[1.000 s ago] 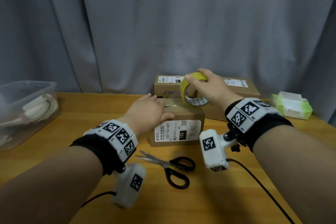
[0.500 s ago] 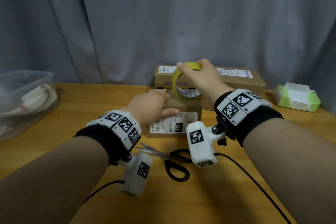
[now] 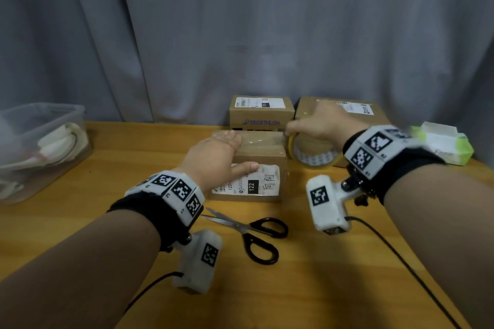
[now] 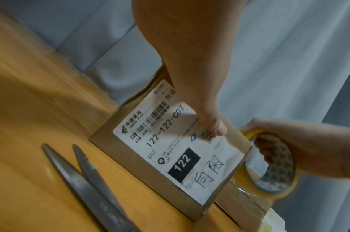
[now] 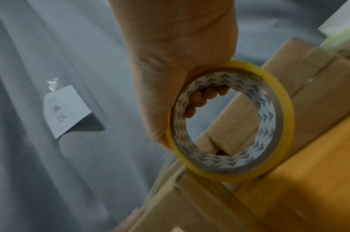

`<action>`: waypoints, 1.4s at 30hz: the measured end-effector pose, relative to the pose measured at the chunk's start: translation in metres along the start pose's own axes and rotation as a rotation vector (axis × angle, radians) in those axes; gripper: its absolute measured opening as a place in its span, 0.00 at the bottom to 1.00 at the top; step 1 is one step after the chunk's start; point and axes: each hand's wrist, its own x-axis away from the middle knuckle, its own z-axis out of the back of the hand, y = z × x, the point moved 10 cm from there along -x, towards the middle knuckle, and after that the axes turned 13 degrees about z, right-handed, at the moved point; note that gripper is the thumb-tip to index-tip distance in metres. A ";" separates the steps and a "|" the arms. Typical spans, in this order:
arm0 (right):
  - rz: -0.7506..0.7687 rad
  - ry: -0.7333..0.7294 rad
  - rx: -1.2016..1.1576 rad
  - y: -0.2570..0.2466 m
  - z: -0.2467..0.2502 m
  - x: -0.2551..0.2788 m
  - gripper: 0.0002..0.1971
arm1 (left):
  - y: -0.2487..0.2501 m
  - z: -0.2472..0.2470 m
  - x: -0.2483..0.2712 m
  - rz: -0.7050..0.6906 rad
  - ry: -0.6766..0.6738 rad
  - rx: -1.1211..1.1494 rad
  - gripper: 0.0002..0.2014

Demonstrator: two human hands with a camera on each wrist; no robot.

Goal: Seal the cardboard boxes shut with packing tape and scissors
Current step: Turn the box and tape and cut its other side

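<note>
A small cardboard box (image 3: 263, 157) with a white shipping label stands mid-table. My left hand (image 3: 224, 152) lies flat on its top, fingers straight, with the thumb (image 4: 210, 119) on the front label. A strip of clear tape (image 3: 260, 139) stretches across the box top to the yellow tape roll (image 3: 314, 153). The roll hangs just off the box's right edge. My right hand (image 3: 318, 125) grips the roll (image 5: 277, 122) from above, with its fingertips (image 5: 202, 95) curled inside the core. Black-handled scissors (image 3: 254, 232) lie part open on the table in front of the box.
Two more cardboard boxes stand behind, one printed Decathlon (image 3: 260, 115) and a wider one (image 3: 347, 112) behind my right hand. A clear plastic bin (image 3: 40, 147) sits at the left edge and a green wipes pack (image 3: 441, 144) at the right. A grey curtain hangs behind.
My right hand has carried the tape roll from above the box down past its right edge, drawing tape across the top. My left hand stays pressed on the box.
</note>
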 end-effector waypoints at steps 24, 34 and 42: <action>-0.011 -0.022 -0.211 0.018 -0.043 0.011 0.15 | 0.048 -0.008 -0.034 -0.113 -0.337 -0.128 0.61; -0.021 0.274 -0.735 0.054 -0.054 0.042 0.21 | 0.044 -0.003 -0.042 -0.055 -0.243 0.004 0.62; 0.217 0.463 -0.872 -0.033 0.031 0.026 0.17 | -0.003 0.018 -0.019 0.027 -0.079 1.034 0.64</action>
